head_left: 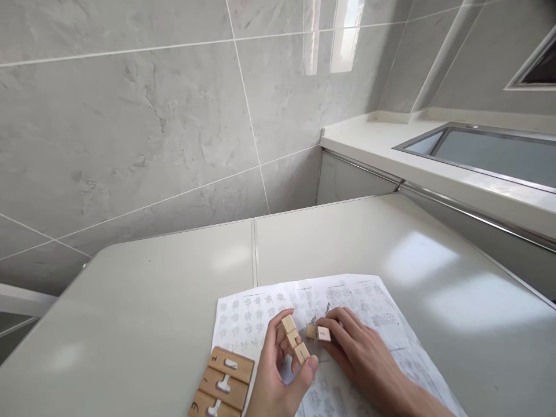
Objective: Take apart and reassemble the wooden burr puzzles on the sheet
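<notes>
Holding a notched wooden stick (296, 339) in the left hand (275, 379), below the middle of the view toward 6 o'clock. Pinched between thumb and fingers, with the index fingertip by the 11 o'clock end and the thumb at the 5 o'clock end. Slanting, in its long axis, from 11 down to 5 o'clock, with a notch near mid-length and a short dark line toward the thumb end.

Gripping a wooden block (324, 334) in the right hand (360, 350), with fingers bent close around it, just to the 3 o'clock side of the stick and apart from it. Lying roughly from 9 to 3 o'clock, with a faint mark on a pale face turned to the camera; perhaps longer than it looks, being partly covered by the fingers.

Spread beneath both hands, a creased paper sheet (299, 289) printed with rows of small drawings. At 7 o'clock, partly on the sheet's near edge, a wooden board (243, 387) with white-showing slots and the numbers 2, 1 and 3 running from 12 toward 6 o'clock. Under everything, a pale table (165, 301); beyond, toward 11 o'clock, a grey tiled wall (174, 133); toward 2 o'clock, a white counter (360, 136).
</notes>
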The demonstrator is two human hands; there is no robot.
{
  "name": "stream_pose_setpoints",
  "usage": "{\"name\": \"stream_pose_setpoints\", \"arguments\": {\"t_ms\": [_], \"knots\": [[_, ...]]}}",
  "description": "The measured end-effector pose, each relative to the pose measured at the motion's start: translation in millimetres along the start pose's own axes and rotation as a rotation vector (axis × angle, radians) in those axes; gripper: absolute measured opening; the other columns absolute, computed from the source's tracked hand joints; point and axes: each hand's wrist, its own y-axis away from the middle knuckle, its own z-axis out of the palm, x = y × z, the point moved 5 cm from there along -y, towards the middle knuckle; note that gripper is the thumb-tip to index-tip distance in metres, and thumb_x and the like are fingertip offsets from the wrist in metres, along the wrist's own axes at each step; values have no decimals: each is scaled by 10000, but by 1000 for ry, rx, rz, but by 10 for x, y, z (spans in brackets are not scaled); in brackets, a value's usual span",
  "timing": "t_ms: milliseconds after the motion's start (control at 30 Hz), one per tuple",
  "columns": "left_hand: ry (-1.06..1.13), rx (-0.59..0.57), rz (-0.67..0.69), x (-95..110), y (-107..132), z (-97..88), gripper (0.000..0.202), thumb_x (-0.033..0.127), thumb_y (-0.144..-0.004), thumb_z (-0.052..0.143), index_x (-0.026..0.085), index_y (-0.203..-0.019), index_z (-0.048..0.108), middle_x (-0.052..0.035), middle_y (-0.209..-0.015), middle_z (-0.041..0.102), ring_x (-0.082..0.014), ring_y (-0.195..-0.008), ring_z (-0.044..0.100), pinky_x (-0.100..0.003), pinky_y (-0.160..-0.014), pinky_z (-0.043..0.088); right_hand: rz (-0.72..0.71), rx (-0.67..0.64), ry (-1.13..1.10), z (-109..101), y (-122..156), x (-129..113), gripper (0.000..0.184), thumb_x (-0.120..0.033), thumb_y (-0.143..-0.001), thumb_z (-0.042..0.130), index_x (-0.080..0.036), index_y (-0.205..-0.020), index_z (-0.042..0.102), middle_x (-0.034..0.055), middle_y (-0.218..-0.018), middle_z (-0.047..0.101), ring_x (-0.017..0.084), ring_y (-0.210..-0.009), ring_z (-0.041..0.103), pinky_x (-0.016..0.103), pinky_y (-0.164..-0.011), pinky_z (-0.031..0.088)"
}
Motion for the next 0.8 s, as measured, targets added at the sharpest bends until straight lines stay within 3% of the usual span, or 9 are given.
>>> {"name": "stream_pose_setpoints", "arguments": {"t_ms": [133,267,333,433,533,700,800], "knots": [[-11,15,-12,-69,-23,13,838,684,-880,820,289,-1537,483,-72,-1075,682,-227,-954,648,-300,-836,504,65,94,-143,-78,-9,29,175,-271,-1145,468,-279,-1112,640,71,-1086,686,231,-870,716,314,-680,595],[-49,-3,-30,-112,-25,0,855,690,-891,798,293,-1565,452,-73,-1026,693,-269,-1039,683,-321,-866,526,189,132,-397,-101,30,128,333,-352,-1184,372,-261,-923,557,24,-858,614,201,-721,609,305,-652,521],[-60,-23,-33,-123,-20,5,863,698,-903,777,297,-1586,436,-59,-955,682,-288,-1062,691,-347,-896,543,291,98,-504,-68,76,185,348,-428,-1181,405,-267,-892,517,-14,-753,541,192,-645,526,298,-597,465],[-53,-49,-32,-132,-14,30,860,688,-911,771,300,-1598,427,-64,-964,701,-285,-1046,707,-364,-917,566,400,12,-649,-3,151,201,280,-536,-1151,481,-281,-1044,521,-37,-765,524,195,-658,512,301,-615,472],[-48,-48,-1,-129,-13,51,846,649,-904,800,293,-1580,437,-84,-1040,724,-272,-1027,716,-358,-911,575,421,-30,-759,34,199,157,298,-601,-1155,430,-308,-1201,456,-8,-916,592,204,-760,568,337,-737,521],[-54,-46,27,-171,-13,47,821,631,-934,779,293,-1576,396,-20,-849,666,-244,-899,700,-365,-890,563,356,-79,-818,87,237,90,319,-614,-1162,389,-307,-1168,475,-4,-924,568,190,-744,522,316,-692,470],[-57,-44,31,-214,-19,28,779,623,-932,783,289,-1531,414,-29,-874,675,-248,-916,694,-346,-839,548,358,-68,-802,73,230,95,351,-619,-1162,378,-296,-1148,513,-15,-872,554,180,-690,473,296,-632,427]]}}
